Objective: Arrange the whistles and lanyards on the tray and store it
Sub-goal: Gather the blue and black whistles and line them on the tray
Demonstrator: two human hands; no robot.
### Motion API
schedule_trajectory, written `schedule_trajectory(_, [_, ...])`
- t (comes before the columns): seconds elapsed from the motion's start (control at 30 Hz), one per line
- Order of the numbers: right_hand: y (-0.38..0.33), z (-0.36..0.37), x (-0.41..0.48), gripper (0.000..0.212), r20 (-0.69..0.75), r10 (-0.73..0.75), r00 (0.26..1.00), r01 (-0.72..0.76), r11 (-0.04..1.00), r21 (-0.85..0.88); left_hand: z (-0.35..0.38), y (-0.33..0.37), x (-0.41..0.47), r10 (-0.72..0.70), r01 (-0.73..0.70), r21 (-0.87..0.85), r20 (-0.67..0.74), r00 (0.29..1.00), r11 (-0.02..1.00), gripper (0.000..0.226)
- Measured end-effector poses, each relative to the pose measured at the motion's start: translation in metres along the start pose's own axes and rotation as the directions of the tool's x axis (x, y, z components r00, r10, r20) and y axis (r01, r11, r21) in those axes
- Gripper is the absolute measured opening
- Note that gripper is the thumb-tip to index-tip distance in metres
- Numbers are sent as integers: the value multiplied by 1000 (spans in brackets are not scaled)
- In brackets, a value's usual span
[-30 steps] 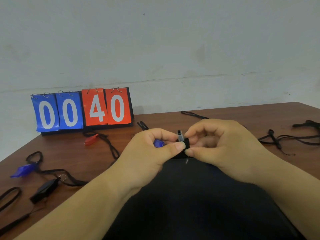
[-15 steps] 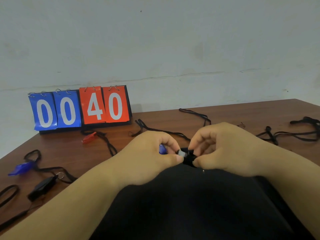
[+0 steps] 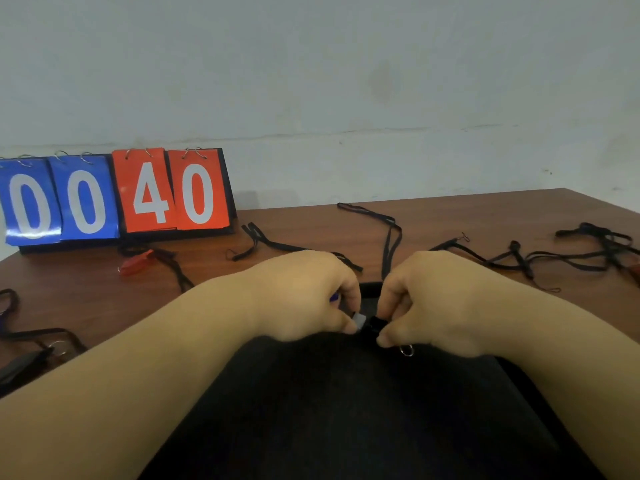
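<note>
Both hands meet at the near edge of the desk: the left hand grip is clamped on a blue whistle, the right hand grip pinched on a black clip. Beyond the hands, black lanyards lie loose on the desk. A red whistle lies just in front of the scoreboard at the desk's far left.

Scoreboard at far left of surface, against wall. Whistle just before it. Lanyards spread far right. Both hands meet at near edge, centre; possibly another whistle near left.

Brown wooden table against pale wall.
</note>
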State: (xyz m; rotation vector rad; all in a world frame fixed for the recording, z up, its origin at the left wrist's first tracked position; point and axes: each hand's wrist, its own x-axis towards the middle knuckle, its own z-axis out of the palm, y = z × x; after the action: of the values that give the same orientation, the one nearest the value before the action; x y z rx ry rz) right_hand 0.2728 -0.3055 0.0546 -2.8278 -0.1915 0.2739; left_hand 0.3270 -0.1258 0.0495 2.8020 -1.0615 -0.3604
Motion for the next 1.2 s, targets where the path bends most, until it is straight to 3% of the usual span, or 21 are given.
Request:
schedule_trajectory(0.13, [4,0,5,27,-34,9,999,-10,999,-36,8,-8,3,43,-39,36,-124,991,999,27])
schedule_trajectory(0.33, [10,-1,9,29,-78,4,997,-7,999,-37,14,-10,8,56,-46,53,-201,978,998,26])
schedule_trajectory(0.5, [17,3,19,47,-148,-8,989,-1,998,-57,21,-12,10,45,-34,52,-244,969,998,27])
schedule_trajectory(1.2, [33,9,32,29,-236,-49,970,49,999,-7,34,-13,27,-54,69,23,-405,913,997,25])
